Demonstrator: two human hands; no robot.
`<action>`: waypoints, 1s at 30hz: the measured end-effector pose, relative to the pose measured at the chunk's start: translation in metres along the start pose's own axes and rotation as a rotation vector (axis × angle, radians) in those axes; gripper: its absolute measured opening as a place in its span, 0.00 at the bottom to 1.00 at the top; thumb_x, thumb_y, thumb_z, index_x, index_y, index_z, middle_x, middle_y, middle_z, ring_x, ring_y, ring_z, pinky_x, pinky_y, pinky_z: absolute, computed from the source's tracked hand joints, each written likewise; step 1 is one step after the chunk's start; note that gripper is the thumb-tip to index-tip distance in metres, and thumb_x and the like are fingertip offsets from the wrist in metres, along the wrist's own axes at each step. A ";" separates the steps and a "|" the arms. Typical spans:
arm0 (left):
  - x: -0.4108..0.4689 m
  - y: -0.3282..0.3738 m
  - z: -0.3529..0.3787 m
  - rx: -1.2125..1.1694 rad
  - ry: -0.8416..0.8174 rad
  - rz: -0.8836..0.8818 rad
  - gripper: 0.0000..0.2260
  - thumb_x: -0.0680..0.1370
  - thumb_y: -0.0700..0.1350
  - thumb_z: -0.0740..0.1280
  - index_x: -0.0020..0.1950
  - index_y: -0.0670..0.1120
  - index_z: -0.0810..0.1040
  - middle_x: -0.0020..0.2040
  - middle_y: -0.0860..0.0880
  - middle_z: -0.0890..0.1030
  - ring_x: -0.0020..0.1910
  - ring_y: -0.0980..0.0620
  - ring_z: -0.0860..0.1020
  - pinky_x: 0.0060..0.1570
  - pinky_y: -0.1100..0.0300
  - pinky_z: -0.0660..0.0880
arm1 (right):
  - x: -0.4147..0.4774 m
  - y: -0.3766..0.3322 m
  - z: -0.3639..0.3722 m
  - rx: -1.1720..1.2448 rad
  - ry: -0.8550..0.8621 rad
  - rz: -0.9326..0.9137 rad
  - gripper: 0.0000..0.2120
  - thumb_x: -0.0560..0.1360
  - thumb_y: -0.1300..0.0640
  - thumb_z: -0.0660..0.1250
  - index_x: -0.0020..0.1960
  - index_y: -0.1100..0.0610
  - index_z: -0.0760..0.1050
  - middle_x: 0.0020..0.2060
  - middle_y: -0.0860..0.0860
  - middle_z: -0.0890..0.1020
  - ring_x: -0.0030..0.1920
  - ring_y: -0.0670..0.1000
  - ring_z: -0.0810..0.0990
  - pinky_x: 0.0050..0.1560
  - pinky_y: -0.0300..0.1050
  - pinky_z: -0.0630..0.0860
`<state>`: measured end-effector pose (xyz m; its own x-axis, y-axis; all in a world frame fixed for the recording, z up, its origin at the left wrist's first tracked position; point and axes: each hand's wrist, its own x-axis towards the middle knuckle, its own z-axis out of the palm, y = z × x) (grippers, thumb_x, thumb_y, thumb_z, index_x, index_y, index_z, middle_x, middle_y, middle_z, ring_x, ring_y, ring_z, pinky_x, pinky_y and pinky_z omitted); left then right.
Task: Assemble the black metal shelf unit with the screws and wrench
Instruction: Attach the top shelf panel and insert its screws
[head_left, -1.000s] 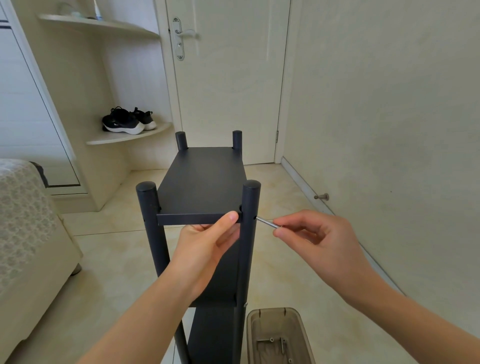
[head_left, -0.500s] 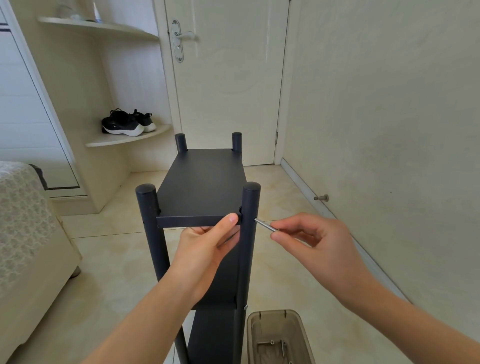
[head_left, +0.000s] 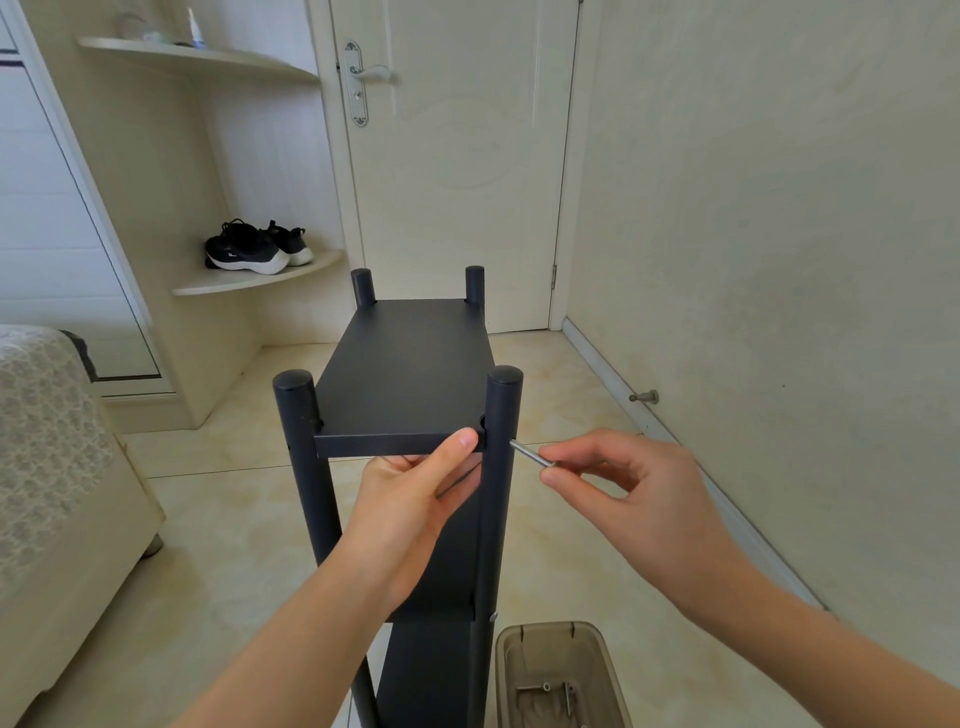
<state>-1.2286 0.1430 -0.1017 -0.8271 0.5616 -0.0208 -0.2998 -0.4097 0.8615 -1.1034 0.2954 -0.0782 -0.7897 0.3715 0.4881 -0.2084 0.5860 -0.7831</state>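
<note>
While steadying the shelf (head_left: 389, 444) with left hand (head_left: 410, 514), pinches screw (head_left: 527, 454) in right hand (head_left: 639, 499), shaft pointing left into post (head_left: 501, 415).

One black shelf unit (head_left: 405, 364) with four upright posts (head_left: 295, 415) and two visible panels (head_left: 431, 670), a left hand (head_left: 410, 514) and a right hand (head_left: 628, 499), one silver rod (head_left: 530, 454), one brown tray (head_left: 502, 670) holding at least two metal parts (head_left: 569, 696), two black sneakers (head_left: 244, 254), two curved wall shelves (head_left: 260, 278), one door (head_left: 457, 171) and one doorstop (head_left: 644, 397).

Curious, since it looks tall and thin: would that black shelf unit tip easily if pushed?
Probably tippy: the shelf unit looks tall and narrow. Likely stiff, being metal. The left hand gripping its top panel hints it needs steadying.
</note>
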 end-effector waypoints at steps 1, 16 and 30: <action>0.000 0.000 0.000 0.002 -0.002 0.002 0.17 0.64 0.48 0.77 0.49 0.41 0.87 0.54 0.39 0.85 0.56 0.44 0.84 0.52 0.56 0.82 | 0.000 -0.001 0.000 -0.013 0.000 -0.009 0.08 0.71 0.56 0.74 0.48 0.46 0.84 0.41 0.39 0.85 0.47 0.41 0.83 0.54 0.34 0.77; 0.000 0.001 0.001 0.012 -0.004 -0.001 0.16 0.64 0.49 0.78 0.48 0.43 0.88 0.53 0.41 0.86 0.55 0.45 0.85 0.49 0.58 0.82 | 0.000 -0.003 -0.003 -0.153 0.020 -0.118 0.08 0.71 0.55 0.74 0.48 0.45 0.83 0.41 0.38 0.84 0.44 0.39 0.82 0.49 0.27 0.74; -0.001 0.002 0.001 0.008 -0.003 0.001 0.14 0.66 0.48 0.77 0.48 0.43 0.88 0.53 0.40 0.86 0.55 0.45 0.84 0.48 0.59 0.81 | 0.002 -0.002 -0.002 -0.138 0.019 -0.102 0.08 0.71 0.58 0.75 0.49 0.48 0.85 0.40 0.39 0.85 0.44 0.38 0.82 0.49 0.26 0.74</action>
<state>-1.2282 0.1427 -0.1000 -0.8259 0.5635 -0.0180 -0.2949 -0.4046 0.8657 -1.1035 0.2958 -0.0750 -0.7573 0.3179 0.5704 -0.2047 0.7139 -0.6696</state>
